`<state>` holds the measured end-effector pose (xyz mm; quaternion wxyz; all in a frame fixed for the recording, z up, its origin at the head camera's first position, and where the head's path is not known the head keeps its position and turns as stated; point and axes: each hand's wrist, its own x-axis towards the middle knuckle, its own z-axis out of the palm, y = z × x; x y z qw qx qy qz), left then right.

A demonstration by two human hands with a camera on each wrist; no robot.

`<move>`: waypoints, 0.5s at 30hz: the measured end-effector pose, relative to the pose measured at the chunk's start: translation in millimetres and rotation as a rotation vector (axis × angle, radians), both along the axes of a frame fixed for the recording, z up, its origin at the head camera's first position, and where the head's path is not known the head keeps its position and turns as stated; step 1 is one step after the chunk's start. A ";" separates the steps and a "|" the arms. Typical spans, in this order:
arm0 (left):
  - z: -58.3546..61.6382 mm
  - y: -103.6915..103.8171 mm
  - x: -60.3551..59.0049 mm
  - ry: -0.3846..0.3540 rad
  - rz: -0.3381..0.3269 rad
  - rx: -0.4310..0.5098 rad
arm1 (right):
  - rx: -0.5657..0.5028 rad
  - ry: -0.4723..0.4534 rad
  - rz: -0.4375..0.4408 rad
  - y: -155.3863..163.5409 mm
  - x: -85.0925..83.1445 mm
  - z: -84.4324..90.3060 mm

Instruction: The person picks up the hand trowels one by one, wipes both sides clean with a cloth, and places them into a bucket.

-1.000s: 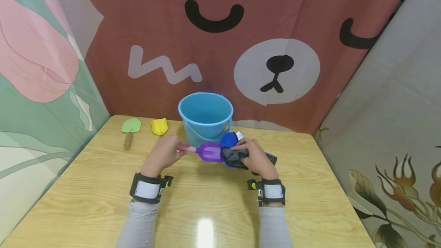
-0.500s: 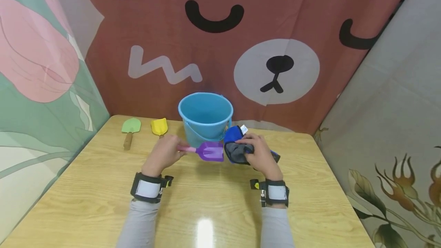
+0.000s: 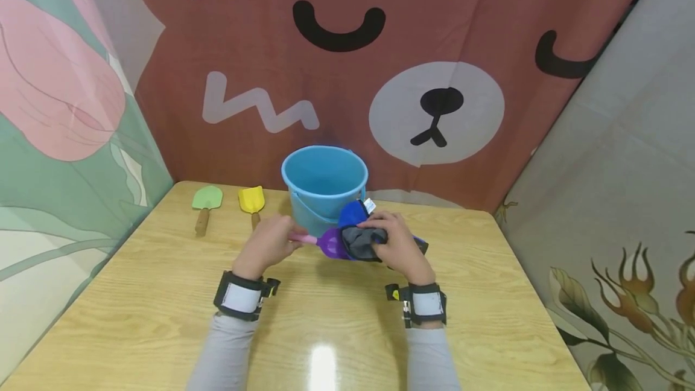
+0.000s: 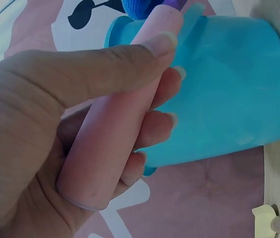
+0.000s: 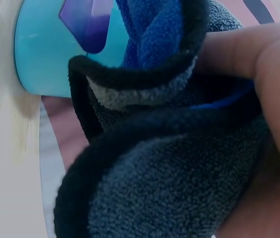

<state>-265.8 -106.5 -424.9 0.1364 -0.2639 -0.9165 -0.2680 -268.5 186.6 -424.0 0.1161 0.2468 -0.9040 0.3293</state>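
My left hand [image 3: 267, 247] grips the pink handle [image 4: 115, 134] of a small shovel, thumb on top and fingers curled beneath. Its purple blade [image 3: 330, 244] points right, raised above the table. A blue and dark grey terry cloth [image 3: 358, 242] with a white tag is bunched in my right hand [image 3: 400, 248]. The cloth covers the far end of the blade in the head view. Close up in the right wrist view, folds of the cloth [image 5: 165, 188] show dark edging, pinched between thumb and fingers. Behind both hands stands a light blue bucket [image 3: 305, 212].
Left of the bucket, a green-bladed shovel [image 3: 207, 199] and a yellow-bladed shovel [image 3: 251, 200] lie on the wooden table [image 3: 136, 294]. A curtain with a bear print [image 3: 244, 155] hangs along the table's back edge.
The cloth slid right off the blade's tip, then came back left over it with my right hand. My left hand has shifted slightly right with the shovel.
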 end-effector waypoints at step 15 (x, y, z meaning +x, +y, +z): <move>3.8 7.6 3.9 0.044 -0.046 0.003 | 0.114 -0.048 0.071 -15.2 0.8 -3.1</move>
